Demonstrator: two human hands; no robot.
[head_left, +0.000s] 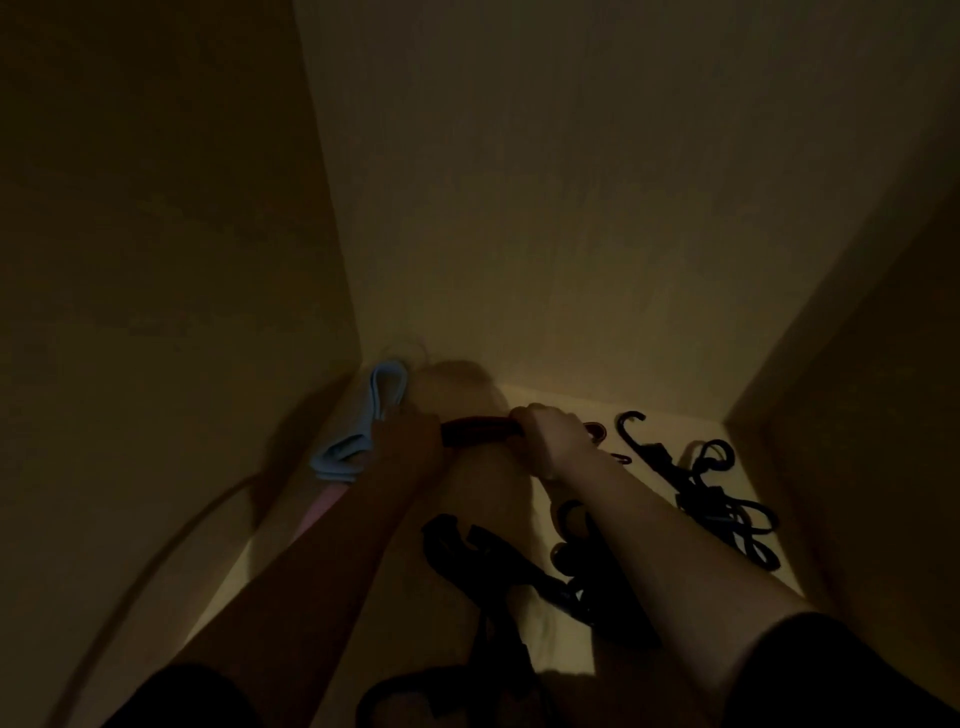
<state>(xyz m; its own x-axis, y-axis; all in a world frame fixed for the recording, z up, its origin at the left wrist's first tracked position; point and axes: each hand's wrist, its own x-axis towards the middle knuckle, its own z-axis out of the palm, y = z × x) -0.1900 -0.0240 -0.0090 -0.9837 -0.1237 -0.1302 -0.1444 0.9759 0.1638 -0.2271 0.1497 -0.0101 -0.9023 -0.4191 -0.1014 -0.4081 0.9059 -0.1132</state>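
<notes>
Left hand (405, 441) and right hand (553, 441) reach forward side by side, fingers (540, 415) curled.

The view is very dim. The left hand (405, 441) and the right hand (553, 441) each grip one end of a dark red hanger (480, 428), which lies level between them. Light blue hangers (363, 431) lie just beside the left hand, in the corner. Black hangers (727, 499) lie in a heap on the pale shelf (670, 421) to the right of the right arm.

short black sleeves (831, 675) l+r, forearms (649, 535) bare
</notes>
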